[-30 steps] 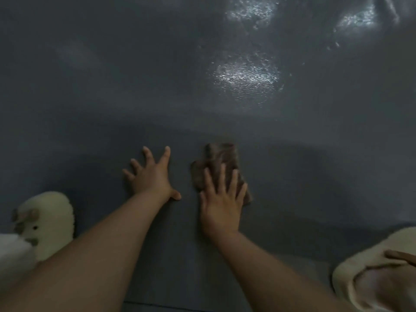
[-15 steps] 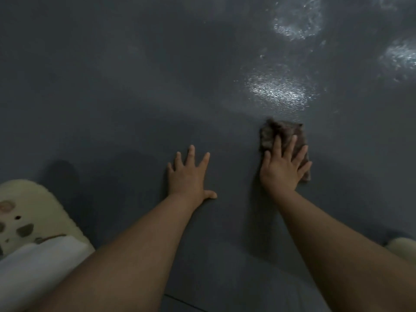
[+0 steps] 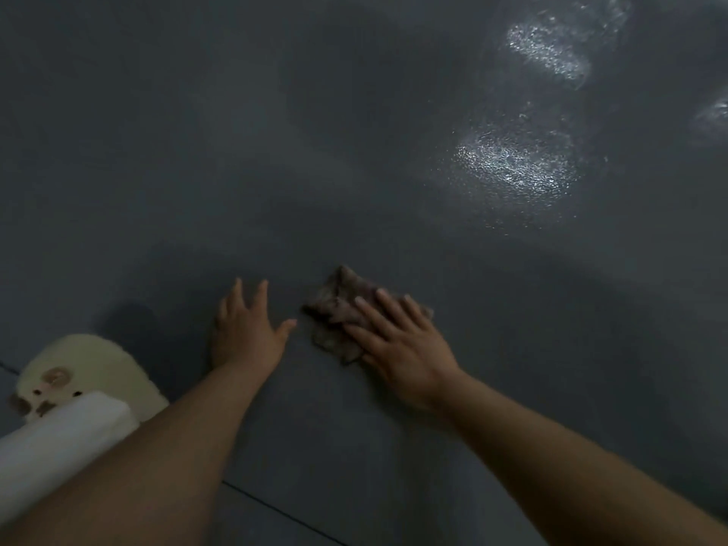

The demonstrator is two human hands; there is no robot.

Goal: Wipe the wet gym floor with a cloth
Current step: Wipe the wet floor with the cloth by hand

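A big dark gym floor (image 3: 275, 151) was seen, and shiny wet patches (image 3: 516, 163) were left far ahead on the right. A fluffy cream slipper (image 3: 90, 372) was seen at the lower left, with a white trouser leg (image 3: 59, 447) over it. The left hand (image 3: 248, 333) was laid flat on the floor, fingers spread, and nothing was held in it. The right hand (image 3: 398, 340) was pressed flat on a small brown cloth (image 3: 335, 309), with straight fingers. The cloth was kept just beside the left thumb, with a small gap between. The wiping step seemed to be under way. Next, the cloth would likely need to be pushed forward and right, up to the wet patches.
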